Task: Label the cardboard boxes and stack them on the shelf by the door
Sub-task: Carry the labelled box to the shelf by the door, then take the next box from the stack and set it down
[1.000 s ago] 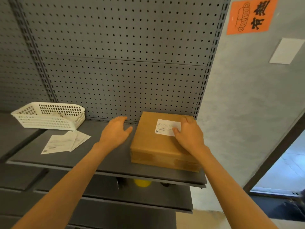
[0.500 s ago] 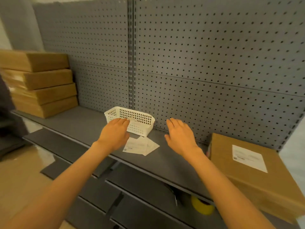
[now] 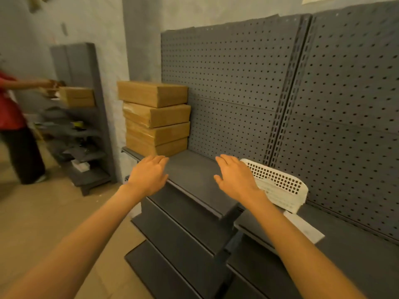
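Both the left hand and right hand hovered with fingers spread, holding nothing, above the shelf; four stacked cardboard boxes stood at its far left end.

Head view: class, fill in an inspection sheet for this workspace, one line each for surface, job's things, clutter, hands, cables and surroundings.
Surface: grey metal shelf before a pegboard back panel.
Job's things: stack of four cardboard boxes at the shelf's far left end; no labels visible on them.
Clutter: white plastic basket; white paper sheet beside it.
Hands: left hand and right hand open, holding nothing, above the shelf.
Cables: nothing seen.
Surroundings: another person by a second shelving unit, holding a box.
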{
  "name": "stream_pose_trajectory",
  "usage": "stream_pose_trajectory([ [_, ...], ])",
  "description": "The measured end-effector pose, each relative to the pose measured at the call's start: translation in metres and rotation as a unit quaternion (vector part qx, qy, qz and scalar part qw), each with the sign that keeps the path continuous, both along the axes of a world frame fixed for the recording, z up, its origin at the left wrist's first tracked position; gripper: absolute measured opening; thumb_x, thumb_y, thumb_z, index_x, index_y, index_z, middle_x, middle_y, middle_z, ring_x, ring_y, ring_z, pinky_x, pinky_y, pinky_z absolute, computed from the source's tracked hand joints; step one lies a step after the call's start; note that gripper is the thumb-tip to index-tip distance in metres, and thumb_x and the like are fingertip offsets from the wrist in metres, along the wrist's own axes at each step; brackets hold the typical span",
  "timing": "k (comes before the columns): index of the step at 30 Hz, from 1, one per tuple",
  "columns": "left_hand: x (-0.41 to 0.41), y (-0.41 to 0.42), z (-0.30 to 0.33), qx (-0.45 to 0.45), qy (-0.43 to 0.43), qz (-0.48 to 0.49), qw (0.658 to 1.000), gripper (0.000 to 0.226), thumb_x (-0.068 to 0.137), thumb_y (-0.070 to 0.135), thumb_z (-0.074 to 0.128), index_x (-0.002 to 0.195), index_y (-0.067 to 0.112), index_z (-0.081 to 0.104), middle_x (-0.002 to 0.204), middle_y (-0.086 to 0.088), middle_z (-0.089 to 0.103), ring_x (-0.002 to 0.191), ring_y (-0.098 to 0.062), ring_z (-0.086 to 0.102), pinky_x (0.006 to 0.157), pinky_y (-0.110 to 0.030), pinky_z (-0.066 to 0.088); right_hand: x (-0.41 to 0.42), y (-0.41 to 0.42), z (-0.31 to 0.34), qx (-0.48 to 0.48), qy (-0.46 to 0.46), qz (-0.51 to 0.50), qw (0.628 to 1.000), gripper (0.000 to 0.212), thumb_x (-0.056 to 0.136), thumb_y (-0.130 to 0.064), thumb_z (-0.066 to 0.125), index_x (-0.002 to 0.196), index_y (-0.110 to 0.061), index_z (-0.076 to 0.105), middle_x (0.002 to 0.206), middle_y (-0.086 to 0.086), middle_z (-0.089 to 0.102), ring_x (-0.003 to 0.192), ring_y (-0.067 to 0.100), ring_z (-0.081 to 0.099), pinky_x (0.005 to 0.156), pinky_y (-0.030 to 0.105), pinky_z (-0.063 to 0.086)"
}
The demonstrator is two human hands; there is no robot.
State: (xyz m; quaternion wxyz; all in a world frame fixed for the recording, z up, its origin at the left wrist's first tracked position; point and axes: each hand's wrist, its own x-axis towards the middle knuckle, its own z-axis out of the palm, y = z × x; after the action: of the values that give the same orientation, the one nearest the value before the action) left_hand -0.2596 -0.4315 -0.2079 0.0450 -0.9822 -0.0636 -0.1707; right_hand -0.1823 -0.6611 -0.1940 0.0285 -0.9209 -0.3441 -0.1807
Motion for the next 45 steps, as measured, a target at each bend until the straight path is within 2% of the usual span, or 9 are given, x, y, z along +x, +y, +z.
stream_pose_trajectory([
  [3, -0.006, 0.042, -0.005, -0.010, 0.005, 0.036, 0.999, 0.054, 0.093, 0.034, 0.047, 0.141, 0.011, 0.036, 0.144, -0.007, 0.043, 0.133, -0.025, 0.037, 0.108, -0.036, 0.034, 0.007, 0.049, -0.010, -0.008, 0.012, 0.031, 0.999, 0.059, 0.098, -0.033, 0.045, 0.148, -0.011, 0.024, 0.153, 0.006, 0.028, 0.141, 0.022, 0.026, 0.111, 0.034, 0.026],
  [6, -0.005, 0.079, -0.011, -0.015, 0.002, 0.056, 0.998, 0.055, 0.093, 0.034, 0.049, 0.142, 0.012, 0.036, 0.145, -0.006, 0.042, 0.134, -0.023, 0.036, 0.110, -0.034, 0.031, 0.020, 0.093, -0.016, -0.008, 0.022, 0.052, 0.998, 0.060, 0.098, -0.033, 0.045, 0.149, -0.011, 0.023, 0.154, 0.005, 0.026, 0.142, 0.021, 0.024, 0.112, 0.034, 0.026],
  [14, 0.041, 0.179, -0.015, 0.006, -0.002, 0.086, 0.996, 0.055, 0.094, 0.032, 0.047, 0.144, 0.012, 0.033, 0.147, -0.004, 0.039, 0.136, -0.022, 0.034, 0.111, -0.032, 0.027, 0.078, 0.200, -0.025, 0.005, 0.015, 0.079, 0.997, 0.054, 0.097, -0.032, 0.047, 0.144, -0.011, 0.032, 0.147, 0.005, 0.037, 0.136, 0.021, 0.032, 0.107, 0.034, 0.032],
  [23, 0.130, 0.272, 0.007, 0.004, -0.042, 0.076, 0.996, 0.050, 0.095, 0.031, 0.045, 0.141, 0.013, 0.038, 0.143, -0.003, 0.044, 0.133, -0.021, 0.038, 0.108, -0.032, 0.032, 0.170, 0.277, 0.000, 0.039, -0.003, 0.037, 0.999, 0.057, 0.096, -0.034, 0.048, 0.146, -0.012, 0.030, 0.150, 0.004, 0.034, 0.137, 0.021, 0.032, 0.107, 0.034, 0.033],
  [31, 0.197, 0.339, 0.011, -0.009, -0.040, 0.030, 0.999, 0.047, 0.093, 0.033, 0.049, 0.134, 0.012, 0.044, 0.138, -0.006, 0.049, 0.127, -0.024, 0.044, 0.103, -0.037, 0.038, 0.211, 0.312, 0.017, 0.037, -0.020, -0.032, 0.999, 0.058, 0.096, -0.035, 0.048, 0.146, -0.012, 0.031, 0.150, 0.005, 0.035, 0.136, 0.022, 0.034, 0.106, 0.035, 0.035],
  [36, 0.237, 0.382, 0.049, -0.046, -0.105, -0.027, 0.993, 0.045, 0.094, 0.029, 0.050, 0.136, 0.012, 0.044, 0.137, -0.009, 0.050, 0.126, -0.029, 0.043, 0.101, -0.042, 0.040, 0.232, 0.323, 0.046, 0.095, -0.035, -0.121, 0.987, 0.053, 0.095, -0.033, 0.050, 0.140, -0.009, 0.038, 0.146, 0.008, 0.041, 0.133, 0.025, 0.038, 0.105, 0.037, 0.038],
  [41, 0.263, 0.419, 0.116, -0.058, -0.214, -0.109, 0.969, 0.041, 0.093, 0.024, 0.053, 0.130, 0.005, 0.051, 0.130, -0.015, 0.053, 0.119, -0.035, 0.047, 0.096, -0.045, 0.042, 0.238, 0.346, 0.088, 0.168, -0.033, -0.186, 0.968, 0.054, 0.095, -0.022, 0.048, 0.146, -0.012, 0.032, 0.150, 0.005, 0.036, 0.136, 0.024, 0.032, 0.103, 0.039, 0.038],
  [45, 0.284, 0.449, 0.151, -0.162, -0.264, -0.150, 0.939, 0.041, 0.094, 0.028, 0.052, 0.128, 0.007, 0.052, 0.130, -0.014, 0.053, 0.122, -0.032, 0.046, 0.097, -0.044, 0.040, 0.241, 0.368, 0.118, 0.322, -0.008, -0.200, 0.925, 0.047, 0.098, -0.025, 0.047, 0.143, -0.012, 0.039, 0.148, 0.007, 0.041, 0.135, 0.025, 0.038, 0.105, 0.040, 0.037],
])
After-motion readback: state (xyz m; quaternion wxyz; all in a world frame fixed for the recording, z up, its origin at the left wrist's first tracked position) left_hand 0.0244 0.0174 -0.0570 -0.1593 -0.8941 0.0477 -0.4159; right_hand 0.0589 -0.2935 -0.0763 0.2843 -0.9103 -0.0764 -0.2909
